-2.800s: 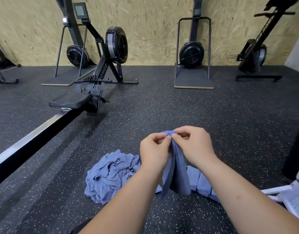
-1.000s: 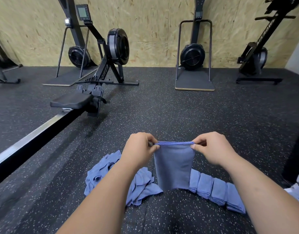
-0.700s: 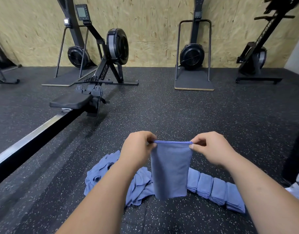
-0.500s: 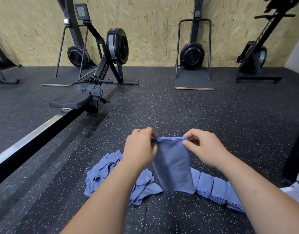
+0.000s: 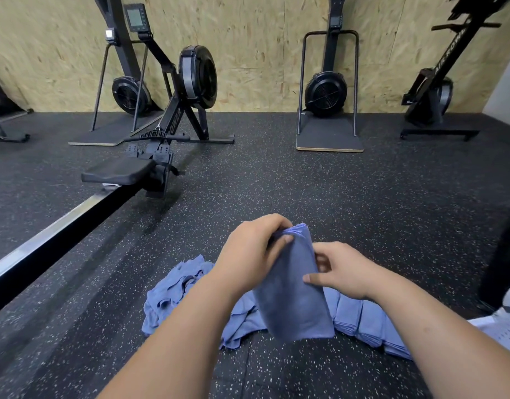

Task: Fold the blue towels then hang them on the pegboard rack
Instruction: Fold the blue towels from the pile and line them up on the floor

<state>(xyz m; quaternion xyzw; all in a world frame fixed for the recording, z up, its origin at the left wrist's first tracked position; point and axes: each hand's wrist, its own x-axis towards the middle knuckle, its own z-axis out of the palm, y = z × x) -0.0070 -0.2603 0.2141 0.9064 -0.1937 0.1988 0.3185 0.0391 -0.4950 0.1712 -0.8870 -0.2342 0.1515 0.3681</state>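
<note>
left hand (image 5: 251,254): fingers curled over the top end of a folded blue towel (image 5: 294,303), thumb pressed on its near face, so the cloth is gripped firmly at the top. right hand (image 5: 343,272): lower and to the right, thumb on the near face and fingers behind the right edge, pinching the towel about halfway down. the towel hangs between the two hands as a narrow strip, slightly tilted, its top toward the left and its free bottom end toward the right.

behind and left of the strip lies a crumpled heap of unfolded blue towels (image 5: 176,286). behind and right, a row of folded blue towels (image 5: 363,318) lies side by side, partly hidden by the right forearm. both groups rest on the dark speckled rubber floor (image 5: 363,214).

at the near right edge a white perforated sheet (image 5: 504,332) shows, possibly the pegboard rack, though too little is visible to be sure.

farther left, a rowing machine (image 5: 187,90) runs its rail (image 5: 61,226) toward the near left, with the seat (image 5: 118,171) on it. along the far side, against a chipboard wall (image 5: 262,53), stand more black fan machines, among them an upright machine (image 5: 327,90) on a flat base straight ahead.
</note>
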